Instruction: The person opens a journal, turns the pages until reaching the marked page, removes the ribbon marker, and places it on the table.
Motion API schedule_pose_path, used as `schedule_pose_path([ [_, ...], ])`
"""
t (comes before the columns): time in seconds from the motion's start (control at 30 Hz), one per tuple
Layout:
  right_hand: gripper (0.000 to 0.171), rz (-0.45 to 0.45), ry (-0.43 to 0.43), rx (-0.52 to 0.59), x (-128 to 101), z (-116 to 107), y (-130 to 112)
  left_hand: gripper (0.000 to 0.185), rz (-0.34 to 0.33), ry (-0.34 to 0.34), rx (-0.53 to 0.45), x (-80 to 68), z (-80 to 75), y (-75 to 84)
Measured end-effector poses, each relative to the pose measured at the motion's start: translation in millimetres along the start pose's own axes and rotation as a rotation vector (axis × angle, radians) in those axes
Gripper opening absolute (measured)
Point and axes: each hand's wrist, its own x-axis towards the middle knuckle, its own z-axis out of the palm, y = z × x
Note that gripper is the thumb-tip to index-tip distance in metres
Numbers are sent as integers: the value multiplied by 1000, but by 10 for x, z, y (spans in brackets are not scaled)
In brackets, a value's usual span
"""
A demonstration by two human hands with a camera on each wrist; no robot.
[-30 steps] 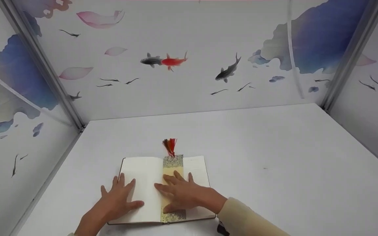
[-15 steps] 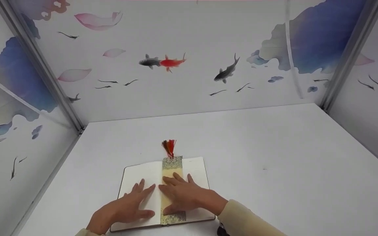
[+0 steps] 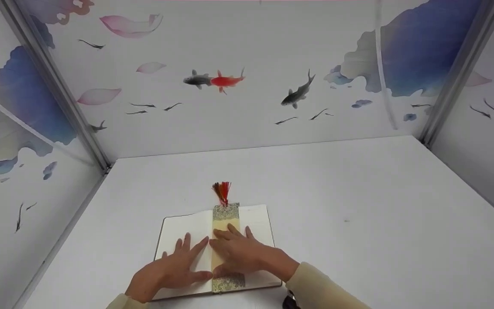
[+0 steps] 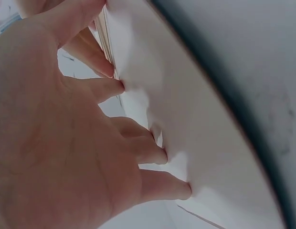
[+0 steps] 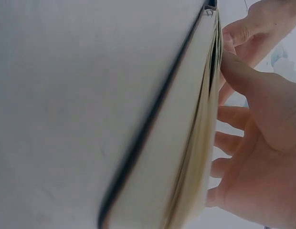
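- Head view: the open notebook [image 3: 187, 227] lies near the front edge of the white desk [image 3: 358, 206]. The left hand [image 3: 172, 268], fingers spread flat, presses its left page.
- A patterned bookmark [image 3: 225, 214] sits along the notebook's gutter, with its red tassel [image 3: 222, 192] just beyond the top edge. The right hand [image 3: 240, 253], fingers straight, pins the bookmark down.
- Risk: if either palm lifted, the pages could spring up and nudge the bookmark askew.
- No readable writing or brand anywhere.
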Motion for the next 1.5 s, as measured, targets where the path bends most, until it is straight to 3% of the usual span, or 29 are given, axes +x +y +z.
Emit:
schedule_pose_path([
  [0.13, 69, -9, 71, 101, -20, -36, 60, 91, 3, -3, -4, 10, 18, 10],
  [0.27, 55, -20, 247, 239, -48, -92, 143, 92, 5, -1, 0, 18, 27, 7],
  [0.43, 52, 118, 425, 484, -76, -132, 199, 95, -7, 2, 16, 26, 28, -4],
  [0.57, 65, 278, 366, 639, -76, -140, 196, 95, -19, -2, 13, 40, 23, -8],
  [0.7, 77, 346, 302, 739, -65, -124, 173, 96, -17, -6, 8, 43, 15, 0],
  [1.0, 77, 335, 286, 729, -27, -76, 141, 97, -18, -7, -11, 14, 14, 0],
  [1.33, 72, 316, 339, 678, 21, -42, 126, 96, -7, 4, -14, -2, 3, -14],
  [1.5, 68, 326, 333, 736, 16, -67, 223, 94, 1, -5, -4, 20, 29, -5],
])
